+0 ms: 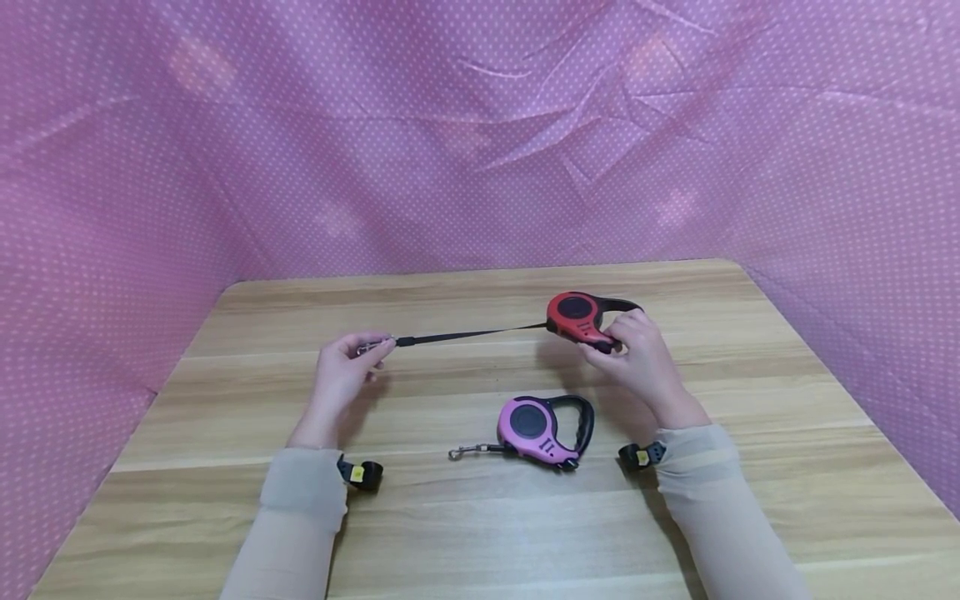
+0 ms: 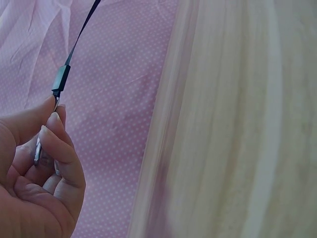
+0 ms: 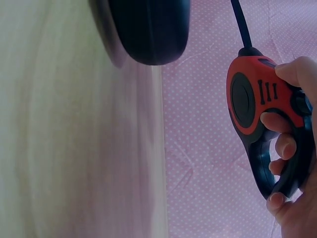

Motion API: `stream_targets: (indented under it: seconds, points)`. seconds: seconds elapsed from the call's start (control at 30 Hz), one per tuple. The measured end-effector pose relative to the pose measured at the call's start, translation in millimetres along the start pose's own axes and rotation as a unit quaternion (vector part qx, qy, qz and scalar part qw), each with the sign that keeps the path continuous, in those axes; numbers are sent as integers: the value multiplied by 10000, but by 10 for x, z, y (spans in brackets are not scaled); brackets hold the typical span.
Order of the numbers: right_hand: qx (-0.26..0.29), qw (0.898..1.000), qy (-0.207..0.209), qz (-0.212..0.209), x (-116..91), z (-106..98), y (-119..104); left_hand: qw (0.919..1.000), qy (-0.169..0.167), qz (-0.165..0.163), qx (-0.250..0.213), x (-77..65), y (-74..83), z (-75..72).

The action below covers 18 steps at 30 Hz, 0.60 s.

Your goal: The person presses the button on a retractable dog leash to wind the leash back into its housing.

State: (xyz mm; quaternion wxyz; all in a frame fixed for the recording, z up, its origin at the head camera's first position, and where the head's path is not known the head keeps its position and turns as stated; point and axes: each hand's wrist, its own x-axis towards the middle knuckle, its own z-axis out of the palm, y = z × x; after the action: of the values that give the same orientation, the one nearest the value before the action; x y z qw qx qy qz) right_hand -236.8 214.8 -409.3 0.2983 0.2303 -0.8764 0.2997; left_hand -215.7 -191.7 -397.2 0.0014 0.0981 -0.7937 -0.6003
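My right hand (image 1: 647, 360) grips the black loop handle of a red retractable dog leash (image 1: 558, 315) held above the table. In the right wrist view, fingers pass through the handle opening and the thumb lies on the red casing (image 3: 242, 69). A black strap (image 1: 468, 334) stretches left from the casing, pulled straight. At its far end my left hand (image 1: 341, 371) pinches the metal clip (image 2: 37, 151), partly hidden by the fingers. Between my forearms a pink retractable leash (image 1: 513, 427) lies on the table, its strap drawn in and its metal clip (image 1: 465, 451) pointing left.
The light wooden table (image 1: 450, 533) has its far edge near a pink dotted cloth (image 1: 450, 167), which also hangs at both sides. Black straps with cameras sit at the left wrist (image 1: 362, 475) and right wrist (image 1: 641, 456). A dark rounded object (image 3: 151, 29) enters the right wrist view from above.
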Motion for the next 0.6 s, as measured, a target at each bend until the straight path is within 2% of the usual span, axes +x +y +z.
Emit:
stream_targets:
  seconds: [0.3, 0.6]
  points:
    - [-46, 9999, -119, 22, 11, -2, -39, 9999, -125, -18, -55, 6, -3, 66]
    - [10, 9998, -154, -85, 10, 14, -41, 9996, -188, 213, 58, 11, -17, 107]
